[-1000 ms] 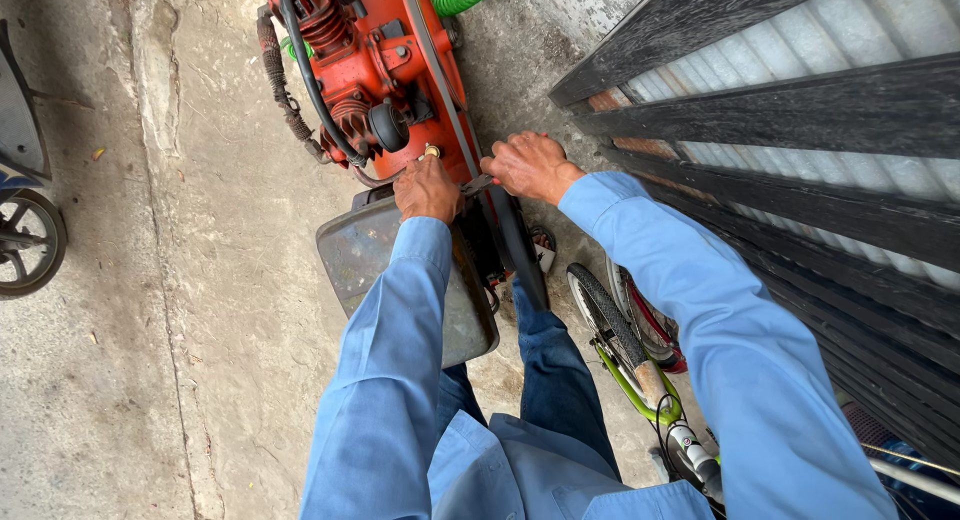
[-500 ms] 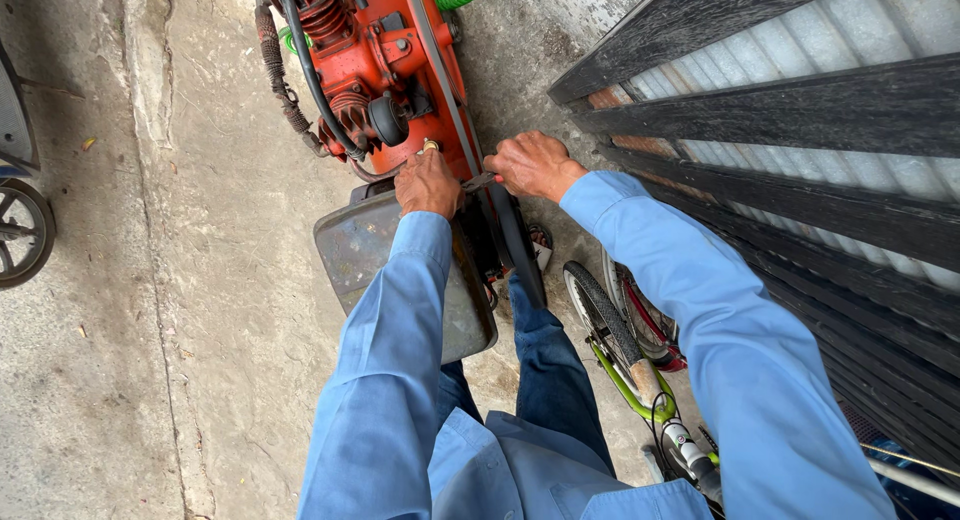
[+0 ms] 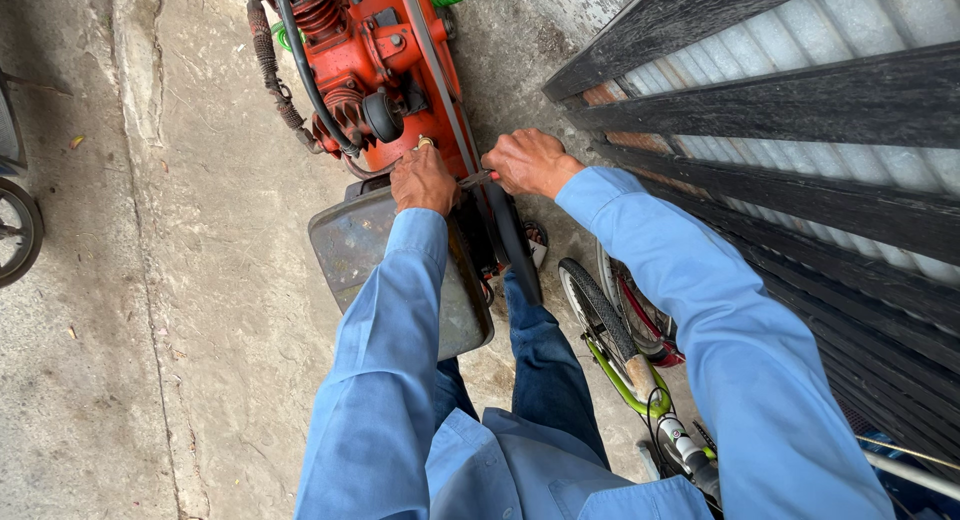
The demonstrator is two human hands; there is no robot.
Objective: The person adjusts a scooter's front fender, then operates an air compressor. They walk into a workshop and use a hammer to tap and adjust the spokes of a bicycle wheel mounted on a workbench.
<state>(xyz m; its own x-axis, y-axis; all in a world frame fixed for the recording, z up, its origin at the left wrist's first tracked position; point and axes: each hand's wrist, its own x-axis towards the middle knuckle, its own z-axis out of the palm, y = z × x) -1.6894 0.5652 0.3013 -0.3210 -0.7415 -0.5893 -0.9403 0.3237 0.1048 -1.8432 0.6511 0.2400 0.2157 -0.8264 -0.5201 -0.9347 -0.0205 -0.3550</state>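
Nothing has shifted: both hands (image 3: 424, 178) (image 3: 528, 163) stay clenched on the red compressor (image 3: 385, 70) over cracked concrete (image 3: 150, 310).

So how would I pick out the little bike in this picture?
Start at the big orange machine that both hands are working on, then drop to the dark slatted gate on the right. The bike leans at its foot, under the right sleeve; its bright green frame and thin black tyre set it apart.
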